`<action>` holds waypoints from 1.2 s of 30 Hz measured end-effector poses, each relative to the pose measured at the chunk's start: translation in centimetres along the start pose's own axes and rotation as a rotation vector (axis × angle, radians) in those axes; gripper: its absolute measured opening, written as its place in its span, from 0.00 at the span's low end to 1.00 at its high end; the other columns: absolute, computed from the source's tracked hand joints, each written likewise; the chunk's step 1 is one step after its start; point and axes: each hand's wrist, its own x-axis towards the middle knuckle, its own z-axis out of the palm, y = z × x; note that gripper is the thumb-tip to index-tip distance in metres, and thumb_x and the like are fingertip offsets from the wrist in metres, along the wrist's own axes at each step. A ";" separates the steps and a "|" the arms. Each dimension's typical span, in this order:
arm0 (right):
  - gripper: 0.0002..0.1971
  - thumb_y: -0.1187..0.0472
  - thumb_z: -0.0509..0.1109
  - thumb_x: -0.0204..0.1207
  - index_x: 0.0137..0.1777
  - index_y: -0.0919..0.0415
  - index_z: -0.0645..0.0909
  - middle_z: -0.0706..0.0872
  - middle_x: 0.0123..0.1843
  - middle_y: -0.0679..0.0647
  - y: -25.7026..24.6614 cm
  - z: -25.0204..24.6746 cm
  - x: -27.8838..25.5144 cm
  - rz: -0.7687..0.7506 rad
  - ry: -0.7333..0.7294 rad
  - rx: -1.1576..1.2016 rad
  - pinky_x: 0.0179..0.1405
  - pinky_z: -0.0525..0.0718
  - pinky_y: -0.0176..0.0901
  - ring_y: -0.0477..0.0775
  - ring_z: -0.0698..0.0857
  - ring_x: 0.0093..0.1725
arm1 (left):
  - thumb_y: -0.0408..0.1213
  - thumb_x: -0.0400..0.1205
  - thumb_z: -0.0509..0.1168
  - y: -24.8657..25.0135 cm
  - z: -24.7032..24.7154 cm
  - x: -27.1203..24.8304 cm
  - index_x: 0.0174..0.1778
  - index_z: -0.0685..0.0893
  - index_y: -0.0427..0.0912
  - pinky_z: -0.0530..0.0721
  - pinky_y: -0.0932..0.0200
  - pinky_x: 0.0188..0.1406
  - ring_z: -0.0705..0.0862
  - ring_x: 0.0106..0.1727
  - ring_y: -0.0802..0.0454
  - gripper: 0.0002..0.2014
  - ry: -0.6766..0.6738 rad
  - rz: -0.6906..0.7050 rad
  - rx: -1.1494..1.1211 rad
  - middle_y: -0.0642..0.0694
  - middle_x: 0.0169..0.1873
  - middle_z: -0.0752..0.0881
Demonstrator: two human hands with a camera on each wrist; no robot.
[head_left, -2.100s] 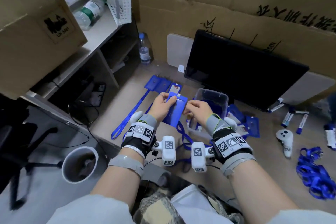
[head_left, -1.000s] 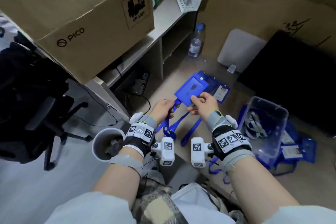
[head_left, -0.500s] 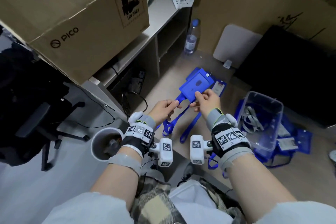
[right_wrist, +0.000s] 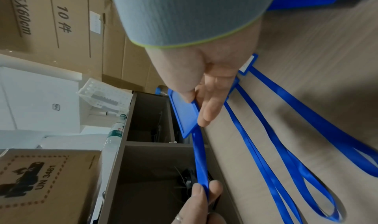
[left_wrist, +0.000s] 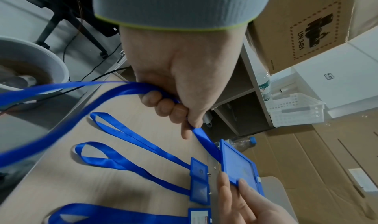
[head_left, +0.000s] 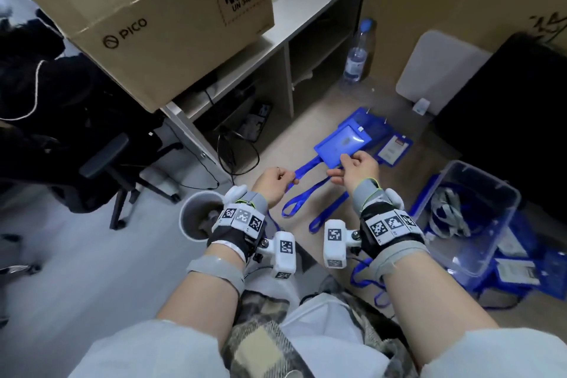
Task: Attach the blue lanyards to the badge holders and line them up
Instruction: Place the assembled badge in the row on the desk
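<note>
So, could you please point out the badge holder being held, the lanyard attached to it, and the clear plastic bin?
badge holder (head_left: 342,144), head view, middle of its blue face.
lanyard (head_left: 306,167), head view, strap stretched between the two hands.
clear plastic bin (head_left: 507,193), head view, its far right rim.

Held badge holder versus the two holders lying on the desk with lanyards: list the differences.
The held badge holder is off the desk, pinched by the right hand; the desk holders lie flat. Its lanyard runs taut to the left hand; theirs lie looped. All are blue with lanyards attached.
</note>
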 end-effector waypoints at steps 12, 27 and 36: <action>0.03 0.68 0.59 0.84 0.54 0.62 0.71 0.80 0.35 0.56 1.7 1.0 8.9 0.254 0.001 -0.116 0.11 0.75 0.32 0.42 0.78 0.12 | 0.41 0.85 0.61 0.1 1.8 9.0 0.41 0.87 0.40 0.70 0.61 0.24 0.71 0.17 0.53 0.13 -0.201 -0.228 0.029 0.49 0.23 0.82; 0.05 0.63 0.65 0.81 0.44 0.61 0.80 0.81 0.36 0.60 4.8 1.2 18.5 0.382 -0.036 -0.385 0.41 0.75 0.45 0.59 0.78 0.37 | 0.35 0.85 0.57 0.2 3.6 16.9 0.34 0.80 0.43 0.71 0.68 0.17 0.75 0.19 0.51 0.14 -0.359 -0.411 0.223 0.47 0.23 0.79; 0.10 0.62 0.68 0.79 0.36 0.60 0.81 0.79 0.17 0.48 5.6 2.0 19.3 0.457 0.087 -0.308 0.22 0.73 0.29 0.45 0.78 0.20 | 0.35 0.81 0.56 -0.3 3.1 17.6 0.30 0.78 0.46 0.72 0.64 0.24 0.75 0.21 0.48 0.14 -0.312 -0.492 0.204 0.49 0.20 0.81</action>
